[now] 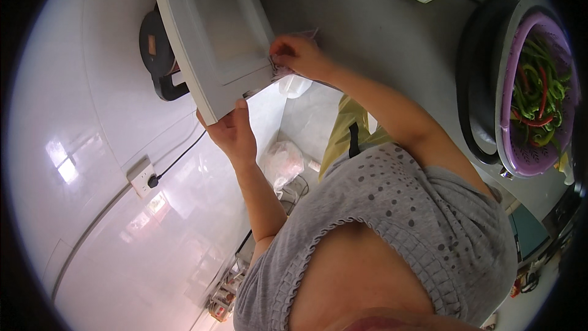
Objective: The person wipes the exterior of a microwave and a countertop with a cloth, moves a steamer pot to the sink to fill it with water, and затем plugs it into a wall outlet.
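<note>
A white framed panel with a frosted pane, which looks like a cabinet door (226, 83), stands out at the upper left. My left hand (231, 132) grips its lower corner, the thumb on the front face and the fingers behind the edge. At the panel's right edge my right hand (300, 56) is closed, fingers curled together. Thin, crumpled pinkish plastic (280, 72) shows at and below these fingers, like part of a bag; how far it reaches behind the panel is hidden.
On the grey countertop (361, 30) at right, a purple basket (507, 104) of sliced green and red peppers sits over a dark round pan (468, 86). A black-handled appliance (156, 55) stands behind the panel. A plugged socket (143, 179) is on the tiled wall; bags lie below.
</note>
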Action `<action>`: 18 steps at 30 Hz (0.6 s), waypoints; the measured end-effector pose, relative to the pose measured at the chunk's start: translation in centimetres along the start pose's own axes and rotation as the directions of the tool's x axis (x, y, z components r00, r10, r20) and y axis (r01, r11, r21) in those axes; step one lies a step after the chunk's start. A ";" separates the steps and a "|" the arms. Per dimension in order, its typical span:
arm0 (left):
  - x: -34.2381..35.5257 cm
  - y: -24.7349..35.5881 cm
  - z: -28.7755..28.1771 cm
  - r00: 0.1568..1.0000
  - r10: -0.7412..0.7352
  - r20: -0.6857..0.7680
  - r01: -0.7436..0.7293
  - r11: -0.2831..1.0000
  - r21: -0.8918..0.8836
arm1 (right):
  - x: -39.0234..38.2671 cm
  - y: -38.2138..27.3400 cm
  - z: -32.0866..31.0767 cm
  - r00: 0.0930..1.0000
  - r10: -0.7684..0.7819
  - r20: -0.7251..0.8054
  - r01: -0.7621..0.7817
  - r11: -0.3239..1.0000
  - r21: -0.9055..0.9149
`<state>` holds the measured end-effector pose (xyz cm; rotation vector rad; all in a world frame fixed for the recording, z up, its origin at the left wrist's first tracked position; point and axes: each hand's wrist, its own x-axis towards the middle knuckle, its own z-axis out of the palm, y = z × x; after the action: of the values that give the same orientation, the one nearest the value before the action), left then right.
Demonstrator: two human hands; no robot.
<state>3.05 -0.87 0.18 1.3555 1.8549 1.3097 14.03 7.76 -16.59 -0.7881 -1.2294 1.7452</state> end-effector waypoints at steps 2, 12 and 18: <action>-0.4 0.1 0.3 0.999 -0.034 0.022 0.035 0.999 -0.029 | -0.9 -3.7 -0.2 0.981 0.122 0.150 -0.171 0.911 0.376; -0.2 0.0 0.1 1.000 -0.008 -0.015 0.008 1.000 0.007 | -1.5 -4.0 1.3 0.969 -0.032 0.244 -0.025 0.974 0.224; -0.6 -0.1 0.1 0.999 -0.038 -0.018 0.037 0.997 -0.062 | -1.9 -8.1 0.4 0.961 0.026 0.275 -0.183 0.806 0.563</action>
<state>3.35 -1.34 -0.01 1.2752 1.8283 1.3540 16.79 7.26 -8.75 -0.2690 -0.7236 2.2091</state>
